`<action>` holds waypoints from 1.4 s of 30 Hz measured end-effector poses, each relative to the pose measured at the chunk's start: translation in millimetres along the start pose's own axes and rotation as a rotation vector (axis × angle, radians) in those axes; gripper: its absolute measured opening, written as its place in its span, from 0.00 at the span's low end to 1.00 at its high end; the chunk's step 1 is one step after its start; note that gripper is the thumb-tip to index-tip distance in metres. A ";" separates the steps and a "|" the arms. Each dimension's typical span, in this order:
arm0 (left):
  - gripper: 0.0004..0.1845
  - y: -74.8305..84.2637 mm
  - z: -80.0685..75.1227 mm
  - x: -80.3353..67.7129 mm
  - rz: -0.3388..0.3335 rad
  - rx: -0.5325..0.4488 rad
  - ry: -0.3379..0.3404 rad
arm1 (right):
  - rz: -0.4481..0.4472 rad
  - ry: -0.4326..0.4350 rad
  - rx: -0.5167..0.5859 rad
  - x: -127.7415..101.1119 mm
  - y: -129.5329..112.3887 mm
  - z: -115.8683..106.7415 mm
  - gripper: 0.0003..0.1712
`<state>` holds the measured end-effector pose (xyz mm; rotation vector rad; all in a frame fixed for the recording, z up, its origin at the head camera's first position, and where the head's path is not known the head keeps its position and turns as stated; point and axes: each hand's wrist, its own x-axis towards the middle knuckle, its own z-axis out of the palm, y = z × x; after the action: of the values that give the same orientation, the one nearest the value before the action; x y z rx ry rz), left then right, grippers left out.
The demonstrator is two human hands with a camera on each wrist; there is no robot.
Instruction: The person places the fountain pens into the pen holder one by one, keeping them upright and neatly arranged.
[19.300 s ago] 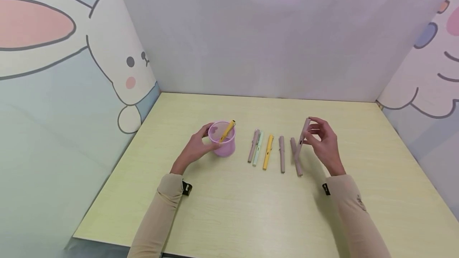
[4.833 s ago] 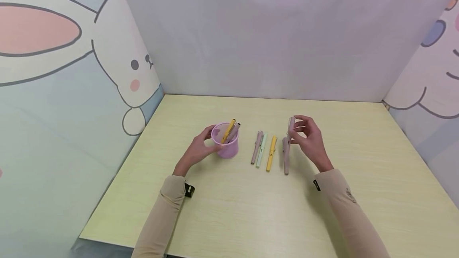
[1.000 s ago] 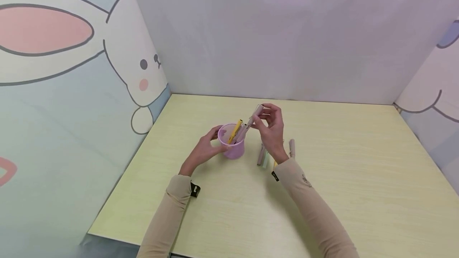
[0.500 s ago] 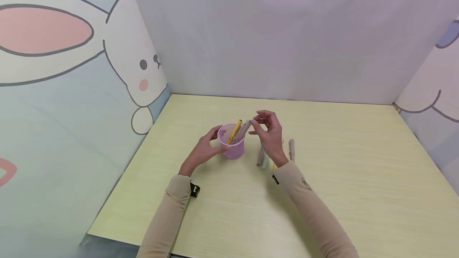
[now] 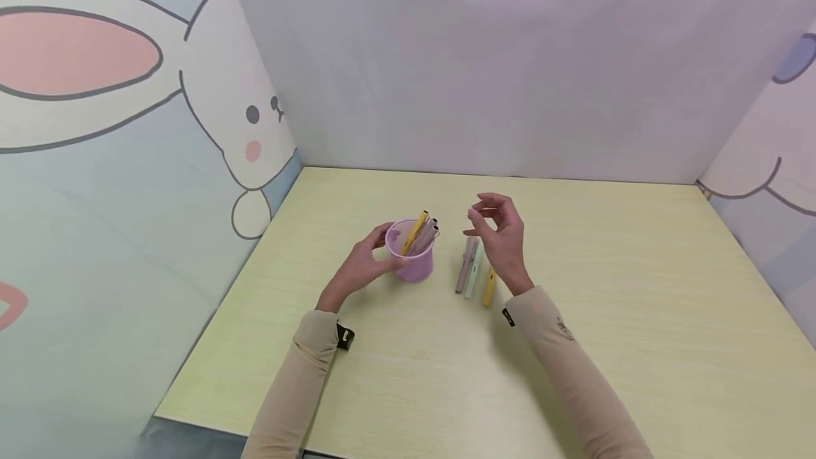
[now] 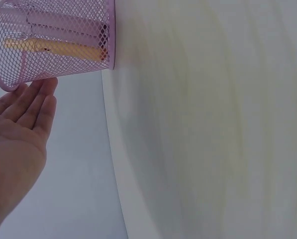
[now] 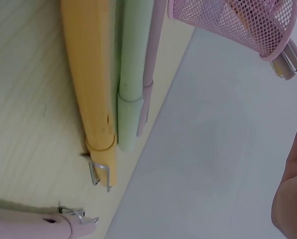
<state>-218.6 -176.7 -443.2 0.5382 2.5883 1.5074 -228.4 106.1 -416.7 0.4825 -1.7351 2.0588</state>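
My left hand point(image 5: 362, 265) grips a pink mesh pen cup point(image 5: 417, 271), thumb at its near side and fingers behind. A yellow pen point(image 5: 416, 227) and two mauve pens point(image 5: 427, 234) lean in the cup, caps above the rim. To the right of the cup, my right hand point(image 5: 503, 236) hovers over the table with loosely bent fingers, holding nothing. Below it lie a mauve pen point(image 5: 464, 273), a mint green pen point(image 5: 472, 282) and a yellow pen point(image 5: 489, 290). Another mauve pen point(image 7: 34, 224) shows in the right wrist view; the right hand and forearm hide it in the head view.
The pale wooden table point(image 5: 382, 388) ends at a grey back wall point(image 5: 484, 91). On the left stands a side wall point(image 5: 95, 232) with a cartoon rabbit. A black strap point(image 5: 345, 336) shows at the left cuff.
Two mauve pens have gone from the table into the cup. Within the last second my right hand lets go of the second one and moves right. The left hand stays on the cup.
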 end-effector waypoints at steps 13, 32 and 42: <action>0.43 -0.7 0.6 0.5 -0.004 0.002 0.003 | 0.040 0.021 -0.045 -1.2 -1.9 -26.3 0.21; 0.44 0.2 0.7 0.9 0.026 -0.025 0.002 | 0.099 0.022 -0.113 -6.5 -5.2 -58.7 0.20; 0.41 27.7 -2.5 -7.4 0.002 -0.014 -0.006 | 0.143 0.041 -0.144 -9.1 -8.0 -77.9 0.18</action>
<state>-205.4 -168.9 -418.8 0.5438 2.5708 1.5212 -216.8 183.3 -427.7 0.2778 -1.9265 2.0038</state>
